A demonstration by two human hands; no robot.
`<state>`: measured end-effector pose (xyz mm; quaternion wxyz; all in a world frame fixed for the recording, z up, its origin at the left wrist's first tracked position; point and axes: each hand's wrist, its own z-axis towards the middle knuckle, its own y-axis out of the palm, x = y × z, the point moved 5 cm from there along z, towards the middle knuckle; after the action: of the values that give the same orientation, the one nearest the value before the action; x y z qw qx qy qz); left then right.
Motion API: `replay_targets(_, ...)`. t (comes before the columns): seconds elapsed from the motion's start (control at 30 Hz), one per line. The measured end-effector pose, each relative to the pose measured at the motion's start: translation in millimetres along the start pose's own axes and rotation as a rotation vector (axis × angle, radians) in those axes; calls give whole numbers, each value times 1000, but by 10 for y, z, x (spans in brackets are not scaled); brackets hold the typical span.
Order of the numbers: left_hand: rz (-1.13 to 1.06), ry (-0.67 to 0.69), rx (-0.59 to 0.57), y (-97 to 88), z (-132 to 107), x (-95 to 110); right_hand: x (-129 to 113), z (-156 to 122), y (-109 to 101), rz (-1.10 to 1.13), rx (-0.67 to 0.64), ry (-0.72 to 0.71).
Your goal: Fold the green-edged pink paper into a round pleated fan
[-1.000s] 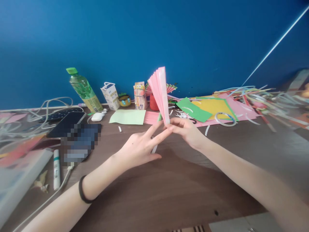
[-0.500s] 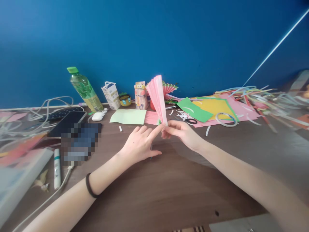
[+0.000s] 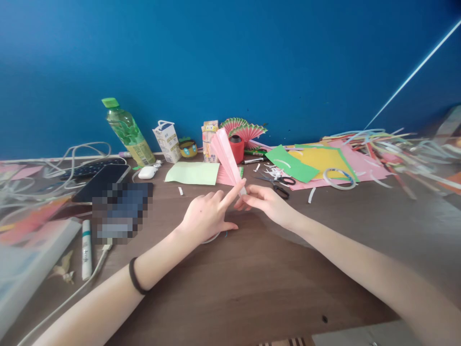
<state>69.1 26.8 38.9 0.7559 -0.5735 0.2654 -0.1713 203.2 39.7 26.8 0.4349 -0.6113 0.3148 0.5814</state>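
No word, brand or number legible for certain. Marker (image 3: 86, 257) at your left: dark lettering (image 3: 86, 246) runs lengthwise below the teal band (image 3: 86, 234), too small for you to spell out. Green-capped bottle (image 3: 124, 127) near the wall (image 3: 230, 57): yellow label (image 3: 141, 152) printed, blurred. White carton (image 3: 167, 144) to its right: you get small marks, unreadable. Patterned box (image 3: 206, 139), farther right: coloured printing, no letters you can make out.

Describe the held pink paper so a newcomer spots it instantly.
From the blue wall, drop to the brown desk below it. Near mid-picture, the right hand pinches the lower end of a pleated pink paper leaning up and left. Unlike the green-edged pink fans behind it, it is handheld and shows no green.
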Motion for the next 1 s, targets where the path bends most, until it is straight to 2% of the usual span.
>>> replay_targets(0.1,-78,-69,-58,46,11,-75,18,11,-44,-22,43,-9)
replay_targets(0.23,-223,-138,-110,64,30,-205,94,37,-105,5,46,50)
replay_targets(0.33,-211,-150,-156,47,43,-304,138,59,-163,22,83,76)
replay_targets(0.47,-159,-202,-304,127,17,-470,152,68,-172,36,92,61)
replay_targets(0.53,-129,-230,-303,169,7,-553,147,61,-150,36,74,49)
replay_targets(0.63,-185,-291,-200,182,21,-635,138,38,-105,27,41,49)
replay_targets(0.7,-489,-326,-149,181,47,-620,125,21,-65,26,13,53)
replay_targets(0.83,-1381,-260,-136,121,114,-392,74,-14,45,27,-46,54)
replay_targets(0.9,-1607,-294,-74,84,119,-319,51,-35,104,24,-72,58)
replay_targets(1.0,-1801,-394,20,84,90,-261,36,-65,175,-5,-103,68)
